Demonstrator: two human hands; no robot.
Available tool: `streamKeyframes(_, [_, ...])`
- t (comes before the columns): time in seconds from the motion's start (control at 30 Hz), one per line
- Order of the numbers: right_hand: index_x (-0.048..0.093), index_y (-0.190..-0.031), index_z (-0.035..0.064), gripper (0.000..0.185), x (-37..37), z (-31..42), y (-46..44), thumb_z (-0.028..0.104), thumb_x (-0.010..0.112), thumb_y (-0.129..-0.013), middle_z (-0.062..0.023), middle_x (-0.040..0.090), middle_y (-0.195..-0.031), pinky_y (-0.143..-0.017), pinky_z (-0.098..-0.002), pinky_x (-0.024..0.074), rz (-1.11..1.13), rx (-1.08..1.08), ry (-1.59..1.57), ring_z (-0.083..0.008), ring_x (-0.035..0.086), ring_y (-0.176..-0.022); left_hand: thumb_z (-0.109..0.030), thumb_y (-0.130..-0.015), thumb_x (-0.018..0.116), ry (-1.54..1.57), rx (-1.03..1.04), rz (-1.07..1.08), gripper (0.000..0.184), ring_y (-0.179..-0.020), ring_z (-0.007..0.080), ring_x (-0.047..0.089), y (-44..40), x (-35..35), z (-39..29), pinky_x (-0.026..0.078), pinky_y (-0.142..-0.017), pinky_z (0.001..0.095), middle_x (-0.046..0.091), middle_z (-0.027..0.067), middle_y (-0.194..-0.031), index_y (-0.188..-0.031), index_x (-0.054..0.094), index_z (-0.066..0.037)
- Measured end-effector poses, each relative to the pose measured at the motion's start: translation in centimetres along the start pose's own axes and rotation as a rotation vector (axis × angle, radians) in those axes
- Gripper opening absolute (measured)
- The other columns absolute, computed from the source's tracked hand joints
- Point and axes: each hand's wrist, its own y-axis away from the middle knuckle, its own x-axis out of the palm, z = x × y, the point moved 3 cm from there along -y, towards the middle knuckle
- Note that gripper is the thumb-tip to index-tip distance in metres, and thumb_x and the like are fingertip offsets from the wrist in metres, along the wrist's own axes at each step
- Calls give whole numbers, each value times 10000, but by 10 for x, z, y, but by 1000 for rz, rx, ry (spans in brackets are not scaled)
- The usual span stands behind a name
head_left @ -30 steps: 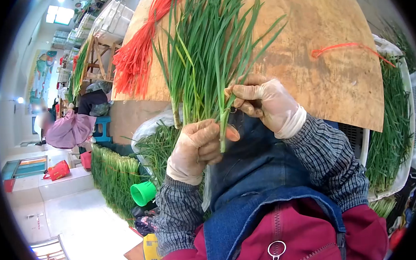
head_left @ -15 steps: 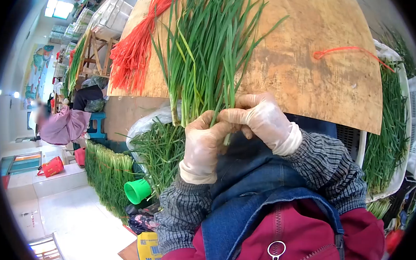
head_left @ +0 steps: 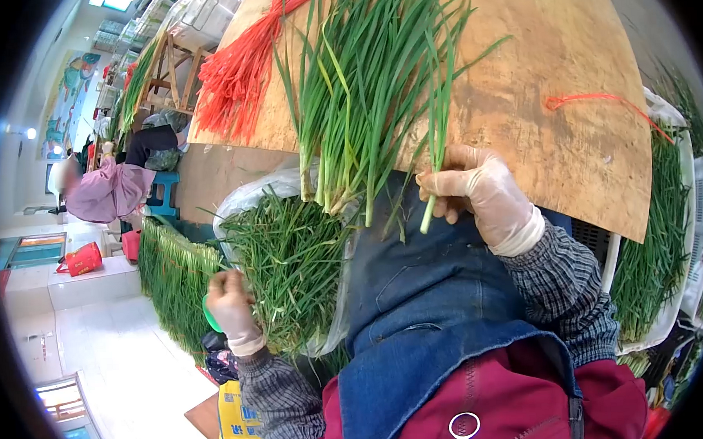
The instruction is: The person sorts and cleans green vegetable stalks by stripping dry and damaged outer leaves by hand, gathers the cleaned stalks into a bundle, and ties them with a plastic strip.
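My right hand (head_left: 484, 194), in a thin whitish glove, pinches a garlic chive stalk (head_left: 435, 165) near its pale lower end, at the front edge of the wooden board. Beside it lies a loose bunch of garlic chives (head_left: 355, 117), leaves pointing away from me and white ends over the edge. My left hand (head_left: 234, 309), gloved too, is out to the left with its fingers closed, in front of a mostly hidden green cup (head_left: 210, 313). Whatever its fingertips hold is too small to make out. Between my hands stands a plastic-lined container of green trimmings (head_left: 287, 261).
Red plastic ties (head_left: 240, 87) lie in a bundle on the wooden board (head_left: 548, 46), with a single red tie (head_left: 609, 102) to the right. Crated chives (head_left: 652, 230) stand at right, bundled chives (head_left: 174, 282) at left. A person in pink (head_left: 111, 189) sits farther back.
My left hand has left the right one and swung down left, over beside the green cup. My right hand has shifted slightly right with the stalk, now apart from the bunch's lower ends.
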Motion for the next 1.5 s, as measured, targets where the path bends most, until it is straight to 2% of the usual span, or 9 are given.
streamKeyframes(0.1, [592,-907,-57,227,2,-2,2,96,630,-744,-70,607,-714,-457,-212,421,61,19,41,-113,545,-530,-123,-802,601,-1068,209,-1,238,-794,348,574,9,6,17,474,-709,367,605,180,-896,-986,590,27])
streamKeyframes(0.27, [593,-909,-53,229,4,-3,10,93,638,-739,-80,614,-726,-446,-202,412,93,57,76,-110,557,-531,19,-742,614,150,458,424,331,-889,199,580,40,81,-88,469,-726,275,595,136,-1045,-1068,603,-32])
streamKeyframes(0.4, [591,-924,-33,222,3,-3,17,88,640,-745,-61,602,-710,-437,-192,400,50,40,115,-91,534,-511,-72,-797,564,254,196,1023,467,-690,100,561,45,137,-143,456,-613,225,601,72,-962,-1246,458,-1])
streamKeyframes(0.57, [577,-925,-17,220,3,3,23,81,653,-744,-23,563,-666,-435,-192,390,52,22,255,-73,496,-499,-95,-808,584,131,-39,1321,265,-623,117,563,41,165,-152,458,-553,260,628,36,-865,-1047,569,18])
streamKeyframes(0.67, [553,-996,-44,293,3,1,27,50,654,-737,-17,549,-661,-443,-192,385,33,49,347,-70,489,-509,-92,-825,572,-99,1062,881,157,-635,142,581,44,162,-154,462,-543,275,633,48,-832,-920,589,32])
streamKeyframes(0.87, [529,-1035,-64,325,-17,10,36,17,628,-735,-58,560,-701,-450,-197,387,8,22,119,-83,501,-529,-46,-846,557,-113,660,-301,108,-692,161,578,-16,57,-143,466,-620,259,633,74,-816,-918,628,-8])
streamKeyframes(0.97, [530,-1015,-70,273,-31,7,31,48,559,-770,-108,597,-755,-530,-234,462,-79,-23,-95,-151,574,-617,17,-802,571,-547,1083,-470,84,-534,177,526,-13,37,-113,419,-453,278,554,98,-673,-878,598,-6])
streamKeyframes(1.2, [494,-1054,-74,278,-21,-4,22,13,516,-791,-135,603,-820,-474,-219,459,-60,16,-356,-172,603,-649,-388,-758,650,-723,892,294,359,-429,231,560,84,155,-95,424,-394,325,545,80,-526,-832,565,-48])
streamKeyframes(1.5, [555,-853,-13,156,22,-14,-14,105,632,-786,-55,564,-673,-393,-190,360,-12,64,-107,-84,485,-466,-124,-740,594,-738,958,208,135,-452,260,529,82,128,-86,405,-426,372,503,73,-529,-680,478,-93])
